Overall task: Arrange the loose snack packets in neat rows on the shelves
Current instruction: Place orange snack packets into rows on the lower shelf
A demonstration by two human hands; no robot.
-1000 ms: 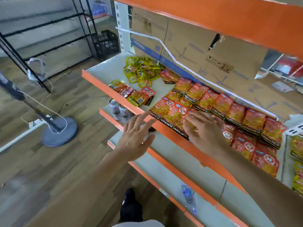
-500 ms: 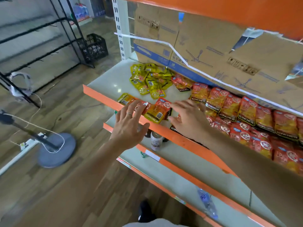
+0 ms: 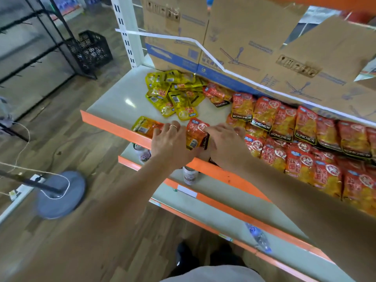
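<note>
1. The left grip is lying spread, with its fingers flat across the loose packets at the front of the top shelf. An orange packet is poking out from under its fingertips.
2. The right grip is reaching in from the other side. Its forefinger is touching the top corner of a red packet, but the thumb is hidden, so I cannot tell whether it is pinching the packet or only pushing it.
3. That red packet is sitting skewed between the two grips, right at the shelf's front lip and just left of the neat rows.
4. As I judge it, the step in hand is gathering these strays and squaring them up to extend the front row.
5. Doing it well is likely meaning sliding the packets inward, away from the lip. A packet nudged outward is risking a drop onto the cans on the shelf below.
6. The red packet is needing a turn so that its printed face is matching its neighbours, with its edge touching the last packet in the row.
7. The yellow pile at the back, beside the cardboard boxes, is lying jumbled and is waiting for its own rows.
</note>
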